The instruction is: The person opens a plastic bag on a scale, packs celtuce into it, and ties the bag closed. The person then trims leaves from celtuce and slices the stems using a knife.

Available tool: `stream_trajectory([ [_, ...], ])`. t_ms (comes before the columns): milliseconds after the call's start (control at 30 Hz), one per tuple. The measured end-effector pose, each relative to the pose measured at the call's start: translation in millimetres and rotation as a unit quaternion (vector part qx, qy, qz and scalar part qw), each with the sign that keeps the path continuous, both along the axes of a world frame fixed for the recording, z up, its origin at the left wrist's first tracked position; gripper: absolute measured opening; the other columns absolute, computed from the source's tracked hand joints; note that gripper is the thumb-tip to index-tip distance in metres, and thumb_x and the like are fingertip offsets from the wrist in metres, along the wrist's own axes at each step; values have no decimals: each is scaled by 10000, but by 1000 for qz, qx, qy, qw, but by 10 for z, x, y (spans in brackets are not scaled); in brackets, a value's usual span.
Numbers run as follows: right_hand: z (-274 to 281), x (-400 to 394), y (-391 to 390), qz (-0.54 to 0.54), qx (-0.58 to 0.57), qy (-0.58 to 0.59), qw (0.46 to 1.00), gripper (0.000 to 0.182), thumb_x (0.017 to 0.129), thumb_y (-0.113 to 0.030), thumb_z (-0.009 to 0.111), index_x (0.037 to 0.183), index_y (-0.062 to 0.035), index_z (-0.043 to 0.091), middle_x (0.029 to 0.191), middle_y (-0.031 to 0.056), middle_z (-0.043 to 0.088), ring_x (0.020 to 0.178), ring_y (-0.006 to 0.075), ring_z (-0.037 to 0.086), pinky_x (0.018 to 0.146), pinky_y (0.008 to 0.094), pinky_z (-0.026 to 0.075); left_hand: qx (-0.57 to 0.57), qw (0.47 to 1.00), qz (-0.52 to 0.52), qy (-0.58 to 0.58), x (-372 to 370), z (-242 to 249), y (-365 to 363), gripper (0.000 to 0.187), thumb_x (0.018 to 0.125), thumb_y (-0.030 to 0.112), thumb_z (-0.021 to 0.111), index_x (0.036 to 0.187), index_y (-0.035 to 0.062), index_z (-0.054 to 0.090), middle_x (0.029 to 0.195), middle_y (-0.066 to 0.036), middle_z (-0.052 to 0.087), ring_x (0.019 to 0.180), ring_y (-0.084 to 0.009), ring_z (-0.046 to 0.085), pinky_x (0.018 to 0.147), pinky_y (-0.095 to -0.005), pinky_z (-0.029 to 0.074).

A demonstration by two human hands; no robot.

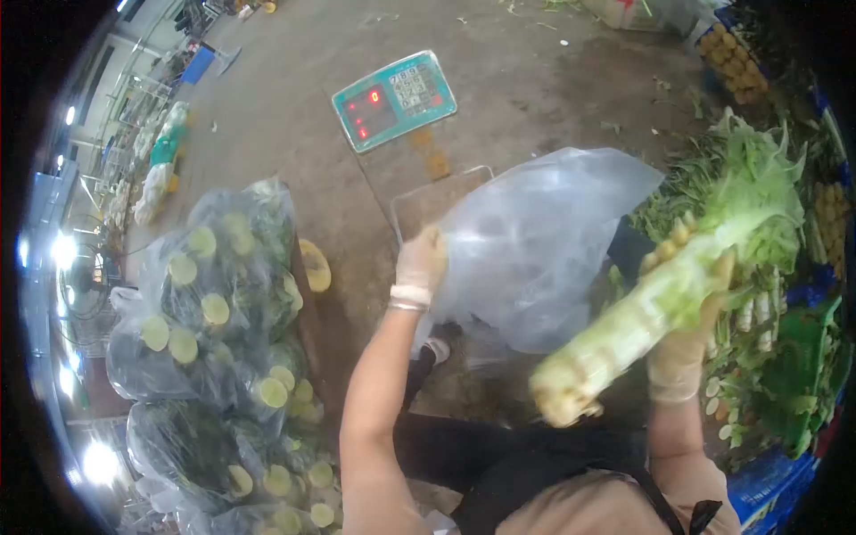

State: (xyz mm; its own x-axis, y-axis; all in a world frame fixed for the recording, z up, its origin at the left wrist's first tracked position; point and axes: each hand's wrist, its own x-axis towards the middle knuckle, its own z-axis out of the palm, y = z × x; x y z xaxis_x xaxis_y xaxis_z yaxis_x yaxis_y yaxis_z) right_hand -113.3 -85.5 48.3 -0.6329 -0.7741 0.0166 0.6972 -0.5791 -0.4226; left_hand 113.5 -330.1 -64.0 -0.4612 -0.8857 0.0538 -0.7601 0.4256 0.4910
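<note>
My right hand, in a thin pale glove, is wrapped round the thick stem of a celtuce. The celtuce slants across the view, its cut end low and its green leaves at the upper right. My left hand, gloved too, grips the edge of a clear plastic bag. The bag hangs billowed out between my hands, and the celtuce is outside it. From here I cannot see whether anything is in the bag.
Beyond the bag stands a scale with a teal display lit with red digits. Bagged celtuce with round cut ends are stacked at left. Loose celtuce lie at right near a green basket and a blue crate.
</note>
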Motion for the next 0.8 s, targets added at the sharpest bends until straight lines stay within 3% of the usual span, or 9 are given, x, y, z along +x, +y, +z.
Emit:
stream_trajectory([
  [100,-65,503,-120,115,-32,-11,993,494,910,-405,543,1275,-93,424,1119,100,606,960,246,619,932,509,454,-10,999,-16,35,-401,711,-191,255,879,265,519,882,28,611,836,-251,602,826,-419,586,707,-434,469],
  [233,-172,1057,-317,225,100,-37,968,560,731,-121,682,1231,-73,434,1093,146,596,974,325,622,921,453,485,-30,999,-41,8,-575,1503,-271,277,871,263,530,892,2,621,796,-234,611,746,-363,601,693,-402,467],
  [367,-470,702,-526,179,210,290,916,533,759,-92,648,1252,-39,453,1236,110,548,1105,214,547,947,387,451,-3,995,-78,-62,-240,2224,-201,308,847,279,569,899,-18,632,799,-209,633,742,-304,617,714,-373,476],
  [500,-222,-104,-943,167,303,391,853,543,742,-39,702,1249,-11,510,1082,64,601,973,189,580,861,325,490,139,964,-179,-137,233,2547,221,539,701,383,739,1082,26,609,906,-235,644,893,-391,620,801,-420,482],
  [567,39,-286,-1192,71,155,427,888,481,731,-84,749,1169,-2,567,1016,60,626,885,167,593,796,304,503,43,942,-306,-128,400,2373,369,692,624,401,799,1168,38,571,890,-230,638,898,-422,609,802,-443,485],
  [667,340,-453,-1478,-85,138,620,768,423,752,-164,767,1088,1,570,927,92,671,839,147,636,715,296,524,-93,929,-241,-263,596,2093,321,443,754,282,695,1100,31,580,777,-195,629,793,-370,629,693,-434,503],
  [733,349,-389,-1556,-72,194,598,775,492,730,-195,780,1116,-4,542,956,115,666,860,173,637,724,313,517,-197,906,-213,-310,593,1907,172,353,809,246,642,1081,31,578,745,-174,628,738,-339,634,650,-418,505],
  [767,391,-255,-1525,-70,225,593,770,545,714,-211,783,1147,-14,516,975,137,656,875,208,636,735,331,514,50,994,-87,-51,542,1876,130,281,853,219,579,1058,27,577,704,-135,619,678,-302,620,618,-406,499],
  [800,434,-120,-1493,-67,256,587,765,599,698,-228,786,1177,-24,489,993,158,647,891,242,635,746,348,510,292,931,50,214,484,1830,77,227,896,192,516,1036,24,577,664,-97,611,618,-266,606,586,-393,494],
])
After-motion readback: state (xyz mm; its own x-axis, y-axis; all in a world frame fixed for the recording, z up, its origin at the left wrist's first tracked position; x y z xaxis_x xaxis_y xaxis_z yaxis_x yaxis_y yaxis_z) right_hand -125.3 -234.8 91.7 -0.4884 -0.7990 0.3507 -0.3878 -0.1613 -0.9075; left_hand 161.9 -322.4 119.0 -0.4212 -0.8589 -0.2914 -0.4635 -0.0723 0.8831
